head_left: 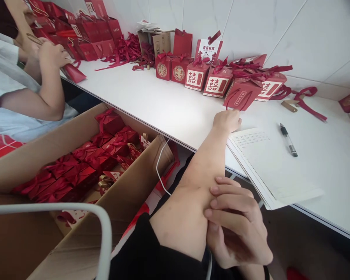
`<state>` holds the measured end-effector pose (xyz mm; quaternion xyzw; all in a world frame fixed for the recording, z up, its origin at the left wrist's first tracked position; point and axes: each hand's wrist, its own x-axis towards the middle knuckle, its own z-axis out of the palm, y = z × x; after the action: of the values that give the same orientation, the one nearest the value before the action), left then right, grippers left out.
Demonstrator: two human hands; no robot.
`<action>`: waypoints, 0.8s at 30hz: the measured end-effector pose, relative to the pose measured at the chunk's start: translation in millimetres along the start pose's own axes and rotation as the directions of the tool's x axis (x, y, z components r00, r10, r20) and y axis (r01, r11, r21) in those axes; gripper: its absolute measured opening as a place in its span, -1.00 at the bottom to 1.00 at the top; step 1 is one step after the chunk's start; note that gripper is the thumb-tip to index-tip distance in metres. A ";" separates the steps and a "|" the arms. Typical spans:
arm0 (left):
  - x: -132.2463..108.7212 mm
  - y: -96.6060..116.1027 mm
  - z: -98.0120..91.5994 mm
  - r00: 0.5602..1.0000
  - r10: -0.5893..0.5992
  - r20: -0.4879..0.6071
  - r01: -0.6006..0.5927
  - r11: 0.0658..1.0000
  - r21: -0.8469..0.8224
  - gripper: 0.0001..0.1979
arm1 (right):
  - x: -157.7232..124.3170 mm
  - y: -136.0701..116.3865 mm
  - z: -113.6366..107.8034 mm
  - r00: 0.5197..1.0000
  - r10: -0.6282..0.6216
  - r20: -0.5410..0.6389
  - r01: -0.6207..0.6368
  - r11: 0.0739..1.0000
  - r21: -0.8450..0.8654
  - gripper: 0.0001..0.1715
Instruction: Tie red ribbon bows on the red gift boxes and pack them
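My left hand rests on the white table, its fingers curled into a loose fist, just in front of a red gift box with a twisted-cord handle. No object shows in it; the palm side is hidden. Bent fingers of my right hand touch my left forearm near the elbow. They are apart and hold nothing. To the right of my left hand lies a notepad with handwriting on its top page. Beyond the pad is a black-and-clear pen.
Several red gift boxes line the wall beside a ribbon pile. A large carton of ribboned boxes stands below the table edge. Another person's hand holds a red folded piece at the left. A white curved bar is in front.
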<state>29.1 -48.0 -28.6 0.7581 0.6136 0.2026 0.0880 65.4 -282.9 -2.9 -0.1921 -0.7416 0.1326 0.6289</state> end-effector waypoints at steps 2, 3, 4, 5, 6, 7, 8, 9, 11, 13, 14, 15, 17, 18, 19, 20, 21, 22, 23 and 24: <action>-0.8 0.4 -1.2 1.000 0.002 -0.002 -0.002 1.000 0.006 -0.71 | 0.2 -0.3 0.4 1.000 0.011 -0.008 -0.011 1.000 0.013 -0.78; -1.1 0.6 -1.5 1.000 0.004 -0.004 -0.004 1.000 0.007 -0.70 | 1.3 -0.7 -0.5 1.000 0.022 0.014 -0.022 1.000 0.015 -0.79; -1.4 0.7 -1.8 1.000 0.006 -0.006 -0.005 1.000 0.007 -0.70 | 3.0 -1.4 -2.0 0.998 0.035 0.056 -0.035 0.999 0.009 -0.79; -1.6 0.9 -1.9 1.000 0.006 -0.006 -0.006 1.000 0.007 -0.70 | 5.3 -2.2 -3.8 0.992 0.051 0.117 -0.051 0.999 -0.005 -0.77; -1.7 1.0 -2.0 1.000 0.004 -0.006 -0.004 1.000 0.006 -0.70 | 7.9 -3.3 -5.8 0.979 0.071 0.191 -0.067 0.997 -0.028 -0.75; -1.8 1.1 -2.0 1.000 0.002 -0.004 -0.002 1.000 0.004 -0.70 | 10.5 -4.3 -7.6 0.960 0.092 0.266 -0.080 0.995 -0.055 -0.72; -1.8 1.2 -2.0 1.000 0.000 -0.005 0.000 1.000 0.002 -0.70 | 12.9 -5.4 -9.1 0.939 0.113 0.326 -0.092 0.993 -0.080 -0.72; -1.9 1.3 -1.9 1.000 -0.002 -0.006 0.002 1.000 0.001 -0.70 | 14.7 -6.3 -9.9 0.926 0.129 0.355 -0.103 0.990 -0.092 -0.73; -2.0 1.4 -1.8 1.000 -0.002 -0.008 0.002 1.000 -0.003 -0.70 | 15.9 -7.4 -10.0 0.928 0.138 0.347 -0.120 0.990 -0.071 -0.78; -2.0 1.5 -1.5 1.000 -0.003 -0.007 0.003 1.000 -0.010 -0.70 | 14.0 -7.7 -8.5 0.948 0.133 0.290 -0.130 0.991 -0.031 -0.81; -1.9 1.5 -1.3 1.000 -0.003 -0.005 0.003 1.000 -0.015 -0.71 | 12.3 -7.7 -7.4 0.956 0.131 0.261 -0.131 0.991 -0.019 -0.82; -1.8 1.5 -1.0 1.000 -0.003 -0.004 0.003 1.000 -0.019 -0.71 | 10.5 -7.6 -6.2 0.962 0.131 0.241 -0.132 0.991 -0.012 -0.83; -1.5 1.6 -0.5 1.000 -0.002 -0.003 0.002 1.000 -0.025 -0.72 | 7.6 -7.5 -3.2 0.970 0.126 0.210 -0.133 0.991 0.018 -0.83; -1.3 1.6 -0.3 1.000 -0.002 -0.001 0.001 1.000 -0.026 -0.72 | 6.5 -7.5 -1.5 0.973 0.120 0.197 -0.130 0.991 0.042 -0.83; -1.2 1.6 -0.2 1.000 -0.002 0.001 0.002 1.000 -0.026 -0.72 | 5.8 -7.5 0.5 0.977 0.111 0.184 -0.125 0.990 0.066 -0.83; -1.2 1.7 -0.2 1.000 -0.004 0.002 0.004 1.000 -0.024 -0.71 | 5.3 -7.5 2.5 0.981 0.101 0.163 -0.115 0.990 0.082 -0.83; -1.2 1.7 -0.3 1.000 -0.004 0.002 0.004 1.000 -0.020 -0.71 | 4.9 -7.6 4.6 0.986 0.092 0.139 -0.105 0.990 0.090 -0.83; -1.3 1.8 -0.4 1.000 -0.005 0.001 0.005 1.000 -0.015 -0.71 | 4.7 -7.6 6.4 0.990 0.089 0.113 -0.099 0.991 0.088 -0.84; -1.4 1.9 -0.4 1.000 -0.006 0.000 0.006 1.000 -0.010 -0.72 | 4.7 -7.8 7.8 0.992 0.088 0.090 -0.095 0.992 0.082 -0.84; -1.5 2.0 -0.4 1.000 -0.007 0.001 0.007 1.000 -0.005 -0.72 | 5.1 -8.0 8.6 0.994 0.087 0.070 -0.092 0.993 0.077 -0.85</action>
<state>30.4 -50.0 -27.8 0.7557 0.6158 0.2037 0.0909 55.4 -287.4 3.6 -0.1955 -0.7468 0.1966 0.6045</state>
